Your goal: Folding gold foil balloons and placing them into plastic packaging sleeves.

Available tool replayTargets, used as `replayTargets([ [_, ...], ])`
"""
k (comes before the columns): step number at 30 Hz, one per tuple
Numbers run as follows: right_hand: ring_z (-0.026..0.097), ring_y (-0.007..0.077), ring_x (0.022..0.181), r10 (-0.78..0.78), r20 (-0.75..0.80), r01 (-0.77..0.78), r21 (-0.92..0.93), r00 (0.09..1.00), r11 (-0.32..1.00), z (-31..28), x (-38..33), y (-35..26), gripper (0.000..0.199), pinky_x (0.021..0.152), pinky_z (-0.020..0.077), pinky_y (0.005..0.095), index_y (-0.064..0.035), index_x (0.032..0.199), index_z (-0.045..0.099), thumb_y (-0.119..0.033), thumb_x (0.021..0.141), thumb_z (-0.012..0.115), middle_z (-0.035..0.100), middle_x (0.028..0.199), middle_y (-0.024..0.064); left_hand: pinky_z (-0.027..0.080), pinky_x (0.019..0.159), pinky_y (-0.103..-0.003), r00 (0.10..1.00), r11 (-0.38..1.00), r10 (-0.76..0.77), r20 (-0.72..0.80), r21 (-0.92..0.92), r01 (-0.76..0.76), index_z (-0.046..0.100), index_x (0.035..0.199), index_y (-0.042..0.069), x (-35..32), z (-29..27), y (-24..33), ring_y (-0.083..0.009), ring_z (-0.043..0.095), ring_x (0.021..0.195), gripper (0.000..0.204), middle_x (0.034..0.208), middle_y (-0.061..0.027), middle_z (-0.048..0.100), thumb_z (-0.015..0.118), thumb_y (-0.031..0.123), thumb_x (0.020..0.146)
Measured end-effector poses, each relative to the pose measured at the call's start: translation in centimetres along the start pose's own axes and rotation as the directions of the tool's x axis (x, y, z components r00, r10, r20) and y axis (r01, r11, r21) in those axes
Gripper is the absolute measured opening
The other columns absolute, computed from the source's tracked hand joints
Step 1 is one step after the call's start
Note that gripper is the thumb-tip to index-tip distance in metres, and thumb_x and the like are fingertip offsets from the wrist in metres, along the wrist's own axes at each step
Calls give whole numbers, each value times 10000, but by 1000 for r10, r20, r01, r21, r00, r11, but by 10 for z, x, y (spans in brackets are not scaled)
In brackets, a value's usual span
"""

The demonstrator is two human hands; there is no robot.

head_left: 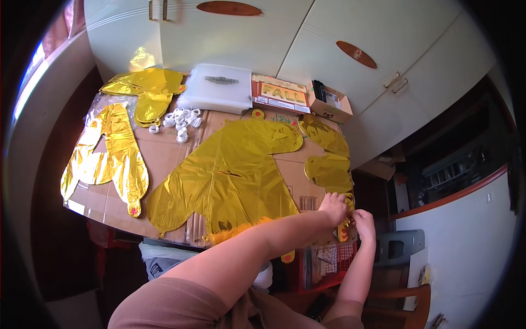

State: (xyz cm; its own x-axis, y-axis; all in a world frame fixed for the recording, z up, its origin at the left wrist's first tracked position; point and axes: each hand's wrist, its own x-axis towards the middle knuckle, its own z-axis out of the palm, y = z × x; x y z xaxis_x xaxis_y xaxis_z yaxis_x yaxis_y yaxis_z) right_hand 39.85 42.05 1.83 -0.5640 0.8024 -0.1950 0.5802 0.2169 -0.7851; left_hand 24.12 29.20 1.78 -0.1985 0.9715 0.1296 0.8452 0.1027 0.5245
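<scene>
Several flat gold foil balloons lie on a cardboard-covered table (164, 159). The largest gold balloon (230, 175) fills the middle. A narrower curved gold balloon (329, 164) runs down the right side. My left hand (334, 207) reaches across to its lower end and pinches the foil there. My right hand (363, 222) holds the same end from the right, fingers closed on it. Both hands touch at the table's right front corner.
More gold balloons lie at the far left (112, 159) and back left (145, 90). White plastic clips (181, 120), a white box (217, 88), a printed packet (282, 94) and a small open carton (329, 104) stand at the back. A red basket (329, 263) sits under the table.
</scene>
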Motion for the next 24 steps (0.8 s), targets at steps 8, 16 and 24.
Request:
replayTargets([
  [8, 568, 71, 682, -174, -377, 193, 14, 910, 981, 7, -31, -16, 150, 638, 468, 232, 11, 1021, 697, -113, 973, 627, 677, 845, 28, 530, 896, -419, 992, 955, -114, 60, -268, 126, 759, 977, 71, 20, 0, -11, -303, 690, 1024, 257, 1047, -153, 730, 633, 276, 885],
  [16, 682, 395, 847, -480, -213, 361, -427, 851, 829, 34, -49, -45, 319, 771, 533, 442, -17, 996, 704, -282, 837, 784, 706, 911, 189, 536, 894, -423, 999, 715, -6, 40, -699, 32, 709, 1066, 1, 26, -9, -39, -363, 686, 985, 357, 1025, -222, 719, 636, 291, 872],
  [24, 667, 385, 882, -456, -173, 324, -492, 873, 808, 41, -26, -87, 310, 779, 521, 435, -26, 986, 716, -326, 942, 653, 684, 935, 192, 539, 830, -427, 988, 861, 133, -73, -485, -152, 688, 973, -41, 1, -28, -51, -365, 686, 913, 291, 991, -232, 702, 659, 233, 877],
])
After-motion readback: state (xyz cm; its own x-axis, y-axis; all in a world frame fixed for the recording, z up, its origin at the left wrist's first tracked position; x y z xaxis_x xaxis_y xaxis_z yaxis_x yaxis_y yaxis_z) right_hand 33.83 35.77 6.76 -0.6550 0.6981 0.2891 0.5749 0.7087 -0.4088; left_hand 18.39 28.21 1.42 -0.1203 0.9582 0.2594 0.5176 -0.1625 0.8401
